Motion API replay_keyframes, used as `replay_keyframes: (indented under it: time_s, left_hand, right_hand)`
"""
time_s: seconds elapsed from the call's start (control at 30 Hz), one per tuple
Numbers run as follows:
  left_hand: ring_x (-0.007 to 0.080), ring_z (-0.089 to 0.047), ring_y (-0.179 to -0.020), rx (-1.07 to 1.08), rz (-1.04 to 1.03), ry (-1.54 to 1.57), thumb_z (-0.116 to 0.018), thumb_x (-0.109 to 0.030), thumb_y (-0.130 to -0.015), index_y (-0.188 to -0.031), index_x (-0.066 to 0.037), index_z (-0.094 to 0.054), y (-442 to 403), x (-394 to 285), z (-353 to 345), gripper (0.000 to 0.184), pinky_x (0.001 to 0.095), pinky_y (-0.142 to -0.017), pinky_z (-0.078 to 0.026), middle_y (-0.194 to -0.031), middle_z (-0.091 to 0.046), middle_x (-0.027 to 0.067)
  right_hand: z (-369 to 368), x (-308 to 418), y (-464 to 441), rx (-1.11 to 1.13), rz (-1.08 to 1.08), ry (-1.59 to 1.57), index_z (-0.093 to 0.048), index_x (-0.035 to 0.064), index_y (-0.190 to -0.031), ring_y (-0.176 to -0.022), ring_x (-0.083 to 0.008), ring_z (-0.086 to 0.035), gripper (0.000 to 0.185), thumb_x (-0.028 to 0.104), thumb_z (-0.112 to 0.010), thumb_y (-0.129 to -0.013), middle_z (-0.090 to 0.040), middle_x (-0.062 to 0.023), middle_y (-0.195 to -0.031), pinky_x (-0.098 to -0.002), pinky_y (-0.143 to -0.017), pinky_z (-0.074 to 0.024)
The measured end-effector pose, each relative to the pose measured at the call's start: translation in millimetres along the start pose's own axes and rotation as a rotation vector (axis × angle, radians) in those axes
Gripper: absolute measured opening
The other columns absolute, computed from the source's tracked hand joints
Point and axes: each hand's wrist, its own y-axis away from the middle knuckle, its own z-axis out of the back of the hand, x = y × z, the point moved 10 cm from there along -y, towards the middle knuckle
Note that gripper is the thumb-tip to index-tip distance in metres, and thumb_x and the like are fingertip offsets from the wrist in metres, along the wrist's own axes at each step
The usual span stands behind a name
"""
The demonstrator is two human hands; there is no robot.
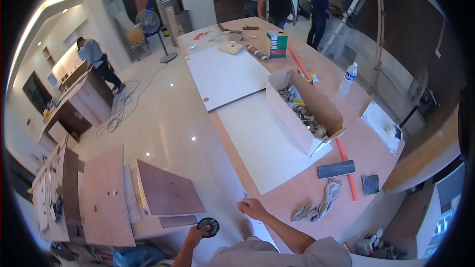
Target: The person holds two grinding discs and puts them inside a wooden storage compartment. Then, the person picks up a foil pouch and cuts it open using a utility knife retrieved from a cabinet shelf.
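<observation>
My left hand [196, 233] is closed on the edge of a round black disc-shaped object [208, 227], low in front of my body. What kind of object it is, I cannot make out. My right hand [253, 208] is raised beside the table's near edge with its fingers curled in; whatever they may hold is hidden. Nearest to it on the tabletop lies a white panel [262, 168]. Further right are a crumpled pair of work gloves [319, 205] and a dark rectangular block [336, 169].
An open cardboard box [324, 106] of metal hardware stands on the wooden table [292, 222], near a water bottle [348, 78] and a green-and-white can [276, 44]. Boards [170, 190] lean at left. Cables [118, 113] cross the floor. Several people stand farther off; a ladder [349, 12] is at right.
</observation>
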Motion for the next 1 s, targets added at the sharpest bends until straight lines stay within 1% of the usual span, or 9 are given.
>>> replay_keyframes:
  time_s: [0.03, 0.23, 0.33, 0.47, 0.53, 0.63, 0.8, 0.9, 1.0]
  left_hand:
    - [0.0161, -0.064, -0.084, 0.082, 0.046, 0.165, -0.075, -0.021, -0.078, -0.110, 0.005, -0.063, -17, -1, -10, 0.043, 0.0299, -0.077, -0.053, -0.094, -0.067, 0.0100]
    - [0.0191, -0.065, -0.083, 0.192, 0.103, 0.010, -0.076, -0.017, -0.077, -0.111, 0.005, -0.061, -120, -72, 11, 0.043, 0.0321, -0.080, -0.054, -0.098, -0.067, 0.0116]
    - [0.0179, -0.064, -0.079, 0.225, 0.008, 0.067, -0.076, -0.023, -0.078, -0.107, 0.005, -0.063, -180, -133, 39, 0.043, 0.0304, -0.076, -0.053, -0.094, -0.067, 0.0099]
    - [0.0159, -0.061, -0.075, 0.126, -0.046, -0.142, -0.074, -0.033, -0.078, -0.098, 0.005, -0.066, -258, -226, 114, 0.044, 0.0300, -0.069, -0.049, -0.084, -0.066, 0.0068]
    - [0.0150, -0.059, -0.072, 0.096, -0.090, 0.041, -0.073, -0.038, -0.077, -0.092, 0.005, -0.068, -317, -271, 151, 0.046, 0.0303, -0.066, -0.047, -0.079, -0.065, 0.0059]
    - [0.0140, -0.059, -0.070, 0.042, -0.062, -0.069, -0.072, -0.038, -0.078, -0.088, 0.004, -0.069, -388, -340, 216, 0.043, 0.0311, -0.064, -0.046, -0.075, -0.065, 0.0060]
    - [0.0140, -0.058, -0.069, -0.009, -0.190, -0.171, -0.071, -0.036, -0.080, -0.091, 0.004, -0.069, -489, -493, 294, 0.041, 0.0304, -0.063, -0.047, -0.076, -0.065, 0.0084]
    - [0.0148, -0.060, -0.071, -0.084, -0.317, -0.119, -0.071, -0.031, -0.079, -0.098, 0.005, -0.067, -603, -529, 353, 0.041, 0.0310, -0.065, -0.048, -0.081, -0.067, 0.0098]
    - [0.0180, -0.063, -0.074, -0.255, -0.026, -0.147, -0.072, -0.029, -0.077, -0.102, 0.005, -0.065, -705, -471, 438, 0.043, 0.0326, -0.066, -0.050, -0.085, -0.068, 0.0107]
  right_hand:
    - [-3, 27, -25, -0.037, 0.071, -0.099, -0.064, 0.0002, -0.097, -0.068, -0.0097, -0.059, 0.023, 0.022, -0.059, -0.092, -0.063, -0.0044, -0.075, -0.0258, -0.063, -0.0484]
    - [-48, 104, -152, 0.166, 0.146, -0.199, -0.061, 0.0008, -0.103, -0.070, -0.0099, -0.057, 0.017, 0.012, -0.055, -0.091, -0.060, -0.0033, -0.079, -0.0254, -0.065, -0.0473]
    - [-80, 92, -225, 0.265, 0.178, -0.112, -0.060, 0.0012, -0.103, -0.070, -0.0103, -0.057, 0.017, 0.010, -0.052, -0.091, -0.060, -0.0037, -0.081, -0.0258, -0.065, -0.0473]
    - [-110, 113, -324, 0.306, 0.048, -0.140, -0.061, 0.0013, -0.104, -0.070, -0.0110, -0.058, 0.018, 0.010, -0.051, -0.091, -0.062, -0.0042, -0.082, -0.0262, -0.066, -0.0477]
    - [-110, 133, -387, 0.316, -0.074, -0.084, -0.061, 0.0019, -0.107, -0.071, -0.0111, -0.060, 0.020, 0.012, -0.053, -0.092, -0.064, -0.0051, -0.086, -0.0260, -0.068, -0.0488]
    - [-91, 177, -474, 0.322, -0.031, 0.020, -0.061, 0.0018, -0.109, -0.071, -0.0105, -0.060, 0.023, 0.014, -0.055, -0.091, -0.065, -0.0057, -0.088, -0.0258, -0.068, -0.0498]
    - [-25, 195, -624, 0.041, -0.045, -0.112, -0.063, 0.0002, -0.102, -0.071, -0.0110, -0.063, 0.019, 0.014, -0.061, -0.090, -0.066, -0.0065, -0.084, -0.0247, -0.065, -0.0530]
    - [-6, 200, -715, -0.001, -0.135, -0.132, -0.063, -0.0003, -0.095, -0.066, -0.0106, -0.062, 0.019, 0.018, -0.063, -0.089, -0.066, -0.0047, -0.081, -0.0242, -0.064, -0.0524]
    - [-3, 220, -830, 0.092, -0.130, -0.065, -0.063, 0.0003, -0.092, -0.065, -0.0104, -0.061, 0.021, 0.021, -0.063, -0.090, -0.066, -0.0041, -0.081, -0.0242, -0.062, -0.0512]
